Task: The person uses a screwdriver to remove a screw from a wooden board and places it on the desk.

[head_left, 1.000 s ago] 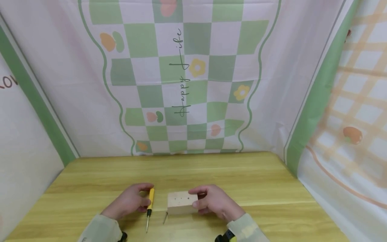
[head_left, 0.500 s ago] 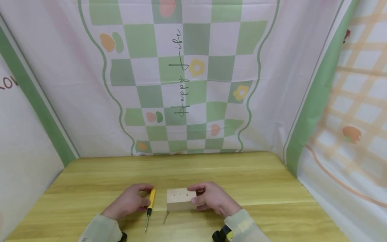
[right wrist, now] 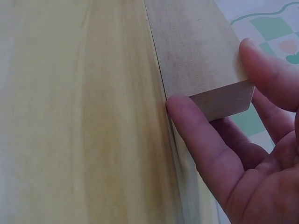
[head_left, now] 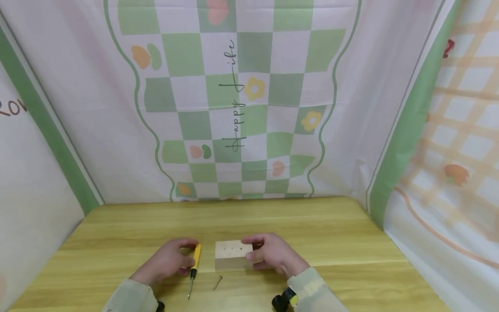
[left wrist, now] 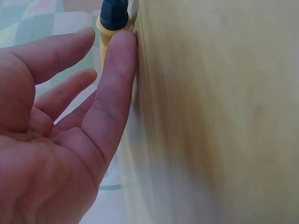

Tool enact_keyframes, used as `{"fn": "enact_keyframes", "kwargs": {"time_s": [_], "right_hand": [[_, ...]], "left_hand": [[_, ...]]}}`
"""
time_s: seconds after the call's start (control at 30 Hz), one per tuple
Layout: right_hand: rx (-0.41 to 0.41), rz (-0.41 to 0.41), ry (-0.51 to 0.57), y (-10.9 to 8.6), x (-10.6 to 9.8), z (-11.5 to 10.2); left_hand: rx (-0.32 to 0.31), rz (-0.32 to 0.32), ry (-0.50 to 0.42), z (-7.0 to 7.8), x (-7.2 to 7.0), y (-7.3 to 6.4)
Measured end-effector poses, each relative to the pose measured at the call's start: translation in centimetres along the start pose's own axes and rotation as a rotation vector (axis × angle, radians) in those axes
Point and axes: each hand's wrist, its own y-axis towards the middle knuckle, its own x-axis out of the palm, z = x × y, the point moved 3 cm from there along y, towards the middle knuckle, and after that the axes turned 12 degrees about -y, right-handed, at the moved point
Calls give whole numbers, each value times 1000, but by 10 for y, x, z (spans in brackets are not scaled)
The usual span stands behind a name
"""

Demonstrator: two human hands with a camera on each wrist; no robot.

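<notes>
A screwdriver point(head_left: 196, 258) with a yellow handle and black collar lies beside my left hand point(head_left: 168, 261), its metal tip towards me. Fairly straight fingers of that hand touch the handle; in the left wrist view a fingertip point(left wrist: 122, 49) meets it by the black collar point(left wrist: 114, 15). My right hand point(head_left: 276, 255) holds the right end of a pale wooden block point(head_left: 233, 260), thumb and fingers on opposite sides, as the right wrist view shows on the block point(right wrist: 198, 46). Several small holes dot the block's top. A small screw point(head_left: 218, 283) lies in front of the block, apart from it.
The wood-grain table point(head_left: 312, 225) carries all these things. Behind it hangs a cloth point(head_left: 253, 121) with green checks, and more printed cloth point(head_left: 460, 130) closes the right side. A dark wrist device point(head_left: 283, 300) sits by the right sleeve.
My right hand has pushed the block slightly away from me and a little left. The screw, earlier at the block's corner, now lies apart, slightly further right. The screwdriver's handle has shifted slightly right.
</notes>
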Motion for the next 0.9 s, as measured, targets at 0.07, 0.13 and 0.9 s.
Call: {"fn": "enact_keyframes", "kwargs": {"time_s": [0.07,0.13,0.9], "right_hand": [[0,0,3,0,0,0],[-1,0,1,0,0,0],[-70,-16,54,-4,-10,-7]], "left_hand": [[10,-2,-3,0,0,-1],[16,-4,-5,0,0,-2],[59,-21,-69,1,4,-15]]}}
